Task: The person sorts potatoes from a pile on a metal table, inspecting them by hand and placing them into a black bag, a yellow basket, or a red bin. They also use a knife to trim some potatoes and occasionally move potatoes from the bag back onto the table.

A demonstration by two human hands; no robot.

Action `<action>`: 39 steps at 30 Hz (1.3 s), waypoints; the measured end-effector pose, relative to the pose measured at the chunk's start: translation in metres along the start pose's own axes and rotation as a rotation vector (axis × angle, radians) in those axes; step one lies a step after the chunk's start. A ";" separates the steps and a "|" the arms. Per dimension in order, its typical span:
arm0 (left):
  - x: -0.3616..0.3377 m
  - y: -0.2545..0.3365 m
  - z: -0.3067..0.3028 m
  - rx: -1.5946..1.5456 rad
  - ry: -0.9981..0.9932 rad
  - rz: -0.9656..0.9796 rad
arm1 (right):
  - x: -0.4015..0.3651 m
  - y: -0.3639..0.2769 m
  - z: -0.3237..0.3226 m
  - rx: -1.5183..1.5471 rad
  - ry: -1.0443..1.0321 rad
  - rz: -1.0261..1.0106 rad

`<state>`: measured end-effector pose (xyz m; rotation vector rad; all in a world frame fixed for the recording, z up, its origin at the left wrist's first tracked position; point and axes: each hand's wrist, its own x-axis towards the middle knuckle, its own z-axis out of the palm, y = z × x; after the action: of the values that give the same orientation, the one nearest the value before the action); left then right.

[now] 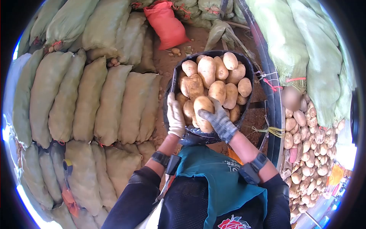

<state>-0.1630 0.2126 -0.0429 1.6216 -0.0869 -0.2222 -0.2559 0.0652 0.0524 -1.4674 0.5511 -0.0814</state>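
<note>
A black bucket (248, 105) full of pale brown potatoes (207, 70) stands in front of me. My left hand (175, 118), in a light work glove, lies along the bucket's left rim. Its fingers point away from me and appear closed over the edge; the thumb is hard to make out. My right hand (222, 121), in a grey-white glove, is over the near right part of the pile. Its thumb presses on a large potato (203, 107) near the front, and the fingers curl around the far side, partly hidden.
Stacked, filled green mesh sacks (91, 97) line the left side. A red sack (166, 24) stands at the back on the dirt floor (164, 63). On the right, a dark metal frame (272, 95) borders a heap of loose potatoes (310, 160) below more green sacks (284, 38).
</note>
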 end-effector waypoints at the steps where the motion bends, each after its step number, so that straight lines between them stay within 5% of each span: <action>1: 0.008 0.017 -0.010 -0.177 -0.003 -0.165 | 0.006 -0.012 0.014 -0.092 0.032 -0.037; 2: 0.024 0.003 -0.026 0.199 0.040 0.120 | 0.018 -0.006 0.023 -0.204 0.058 -0.093; 4: 0.035 0.029 -0.023 -0.323 0.002 -0.110 | 0.026 -0.006 0.037 -0.359 0.072 -0.145; 5: 0.048 0.021 -0.030 -0.303 -0.134 -0.019 | 0.022 -0.013 0.040 -0.362 -0.006 -0.008; 7: 0.056 0.032 -0.014 -0.091 -0.099 -0.292 | 0.027 0.015 0.042 -0.413 0.058 -0.153; 8: 0.060 0.008 -0.004 -0.045 -0.136 -0.276 | 0.028 0.026 0.036 -0.413 0.059 -0.151; 9: 0.060 0.000 0.001 0.798 -0.035 0.197 | 0.026 0.029 0.028 -0.419 -0.011 -0.070; 13: 0.051 -0.019 -0.001 0.776 -0.075 0.202 | -0.005 0.027 -0.004 -0.128 -0.063 0.110; 14: 0.054 -0.025 -0.005 0.703 -0.121 0.220 | -0.014 0.046 -0.015 -0.050 -0.030 -0.010; 21: 0.071 -0.056 -0.010 0.504 -0.226 -0.037 | -0.094 0.014 -0.087 0.240 0.146 0.180; 25: 0.094 -0.002 -0.005 0.783 -0.203 0.003 | -0.130 0.028 -0.110 0.369 0.325 0.355; 30: 0.093 -0.004 0.007 0.623 -0.212 -0.254 | -0.143 0.041 -0.114 0.488 0.369 0.411; 34: 0.078 -0.004 0.005 0.823 -0.289 -0.117 | -0.147 0.032 -0.107 0.454 0.400 0.395; 37: 0.073 0.000 0.005 0.605 -0.196 -0.198 | -0.150 0.034 -0.113 0.542 0.419 0.312; 39: 0.067 0.001 0.005 0.767 -0.139 -0.089 | -0.156 0.036 -0.112 0.577 0.480 0.330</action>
<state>-0.0979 0.1946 -0.0478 2.3744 -0.2269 -0.4031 -0.4468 0.0265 0.0646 -0.7752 1.0545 -0.3109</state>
